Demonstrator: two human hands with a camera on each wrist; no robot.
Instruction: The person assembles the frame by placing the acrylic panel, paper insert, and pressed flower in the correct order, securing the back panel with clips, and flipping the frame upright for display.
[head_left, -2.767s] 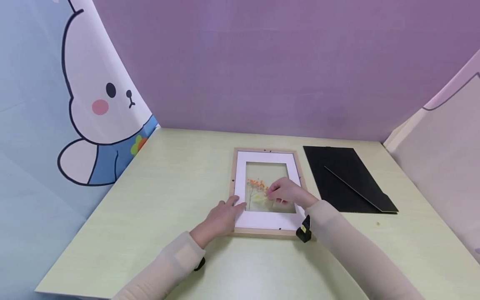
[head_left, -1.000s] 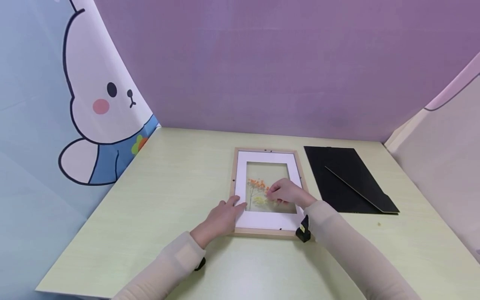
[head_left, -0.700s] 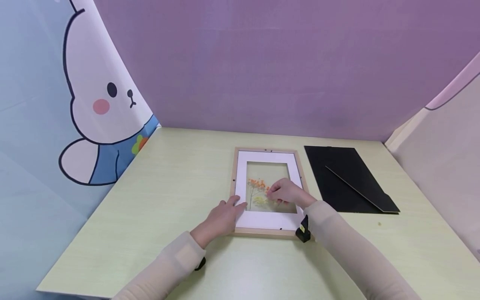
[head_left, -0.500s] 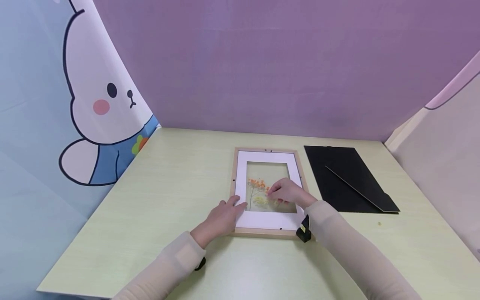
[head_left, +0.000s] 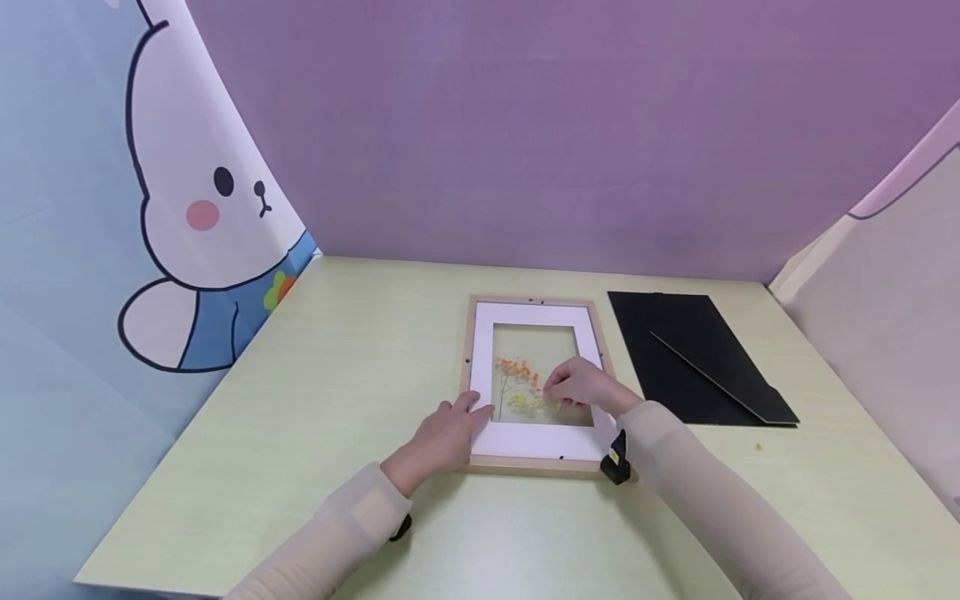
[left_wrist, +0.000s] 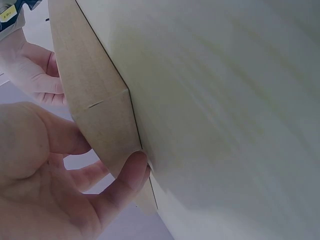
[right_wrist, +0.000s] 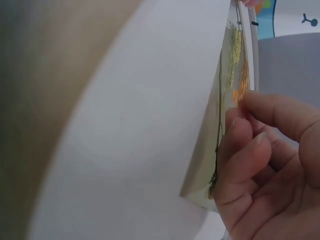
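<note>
A light-wood picture frame (head_left: 536,466) with a white mat (head_left: 536,441) lies on the table. Inside the mat's window are dried flowers, an orange sprig (head_left: 516,367) and a yellow one (head_left: 524,403). My left hand (head_left: 445,435) grips the frame's near left side, thumb against the outer wooden edge (left_wrist: 102,107) and fingers over the mat. Over the window's right half, my right hand (head_left: 587,386) has thumb and forefinger together at the orange blossoms (right_wrist: 243,80), pinching there. Its other fingers curl beside a dark stem (right_wrist: 218,135) and partly cover the flowers.
Right of the frame lies a black backing board (head_left: 660,312) with a raised stand flap (head_left: 720,379). A tiny yellowish bit (head_left: 759,447) is on the table (head_left: 337,350) near it. A purple cloth wall (head_left: 555,142) rises behind.
My right hand has shifted slightly to the right, uncovering more of the orange and yellow flowers. The yellow sprig sits a little lower than in the oldest frame. My left hand has stayed put.
</note>
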